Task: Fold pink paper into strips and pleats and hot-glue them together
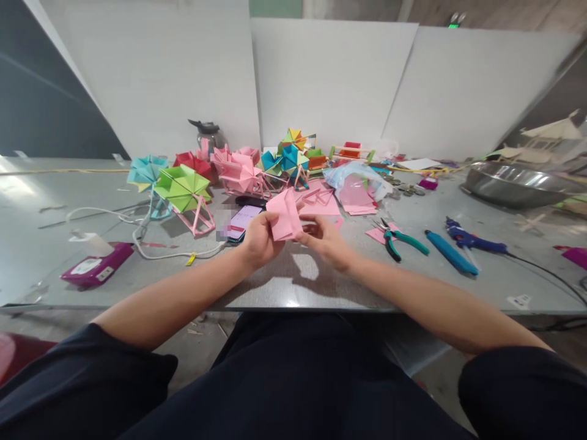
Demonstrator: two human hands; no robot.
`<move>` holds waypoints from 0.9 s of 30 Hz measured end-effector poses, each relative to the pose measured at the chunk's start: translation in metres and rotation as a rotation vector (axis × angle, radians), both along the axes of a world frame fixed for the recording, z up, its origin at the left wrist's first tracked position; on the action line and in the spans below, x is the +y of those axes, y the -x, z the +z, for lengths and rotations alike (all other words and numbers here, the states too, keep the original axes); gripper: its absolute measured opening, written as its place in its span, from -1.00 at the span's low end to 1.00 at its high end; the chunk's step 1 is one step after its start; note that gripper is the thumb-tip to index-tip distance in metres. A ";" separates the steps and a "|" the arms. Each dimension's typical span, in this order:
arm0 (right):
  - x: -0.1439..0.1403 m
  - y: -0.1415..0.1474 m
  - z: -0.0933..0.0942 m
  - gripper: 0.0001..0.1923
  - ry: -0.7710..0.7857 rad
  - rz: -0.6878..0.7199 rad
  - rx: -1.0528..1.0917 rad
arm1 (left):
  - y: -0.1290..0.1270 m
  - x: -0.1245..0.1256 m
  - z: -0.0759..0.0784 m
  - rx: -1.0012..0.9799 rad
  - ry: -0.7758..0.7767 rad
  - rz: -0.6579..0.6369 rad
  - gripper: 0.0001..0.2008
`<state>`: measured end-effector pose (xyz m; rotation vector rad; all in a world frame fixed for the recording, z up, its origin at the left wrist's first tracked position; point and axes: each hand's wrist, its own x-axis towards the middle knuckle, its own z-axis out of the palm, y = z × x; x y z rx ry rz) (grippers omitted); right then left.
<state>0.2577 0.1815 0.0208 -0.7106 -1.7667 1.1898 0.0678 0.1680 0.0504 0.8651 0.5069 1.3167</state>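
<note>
above the grey table point(284, 293), both hands hold pink paper point(284, 215).

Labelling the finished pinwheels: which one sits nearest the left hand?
The green pinwheel on its pink stand, just left of the left hand. The teal, red, pink and multicoloured ones stand farther back.

So the person was wearing dark navy, almost black clothes: short sleeves that ended up near the shoulders on both sides, leaving both forearms bare all the way down, and matching dark trousers over the lap at the bottom of the shot. No watch, bracelet, rings or gloves that I could spot on the left hand point(258, 241) or the right hand point(326, 241), and the fabric looked plain with no visible logo or print.
</note>
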 end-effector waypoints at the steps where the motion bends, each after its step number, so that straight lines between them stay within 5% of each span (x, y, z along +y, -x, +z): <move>1: -0.001 0.003 0.000 -0.36 0.039 0.031 0.015 | 0.001 0.002 -0.002 0.009 0.003 0.006 -0.64; 5: 0.004 0.003 -0.001 -0.60 -0.016 -0.029 0.065 | 0.002 0.008 -0.010 0.036 -0.029 0.089 -0.78; 11: 0.016 -0.011 0.001 -0.63 -0.342 -0.324 0.190 | 0.003 0.011 -0.009 0.231 -0.303 0.205 -0.55; 15: 0.011 -0.018 0.006 -0.58 -0.647 -0.262 0.131 | 0.009 0.010 -0.006 0.353 -0.414 0.230 -0.54; 20: 0.004 -0.020 0.012 -0.87 -0.904 -0.286 0.031 | 0.012 0.003 -0.005 0.493 -0.556 0.255 -0.56; 27: 0.007 -0.031 0.021 -0.92 -1.135 -0.331 0.045 | 0.018 0.002 -0.001 0.623 -1.041 0.559 -0.65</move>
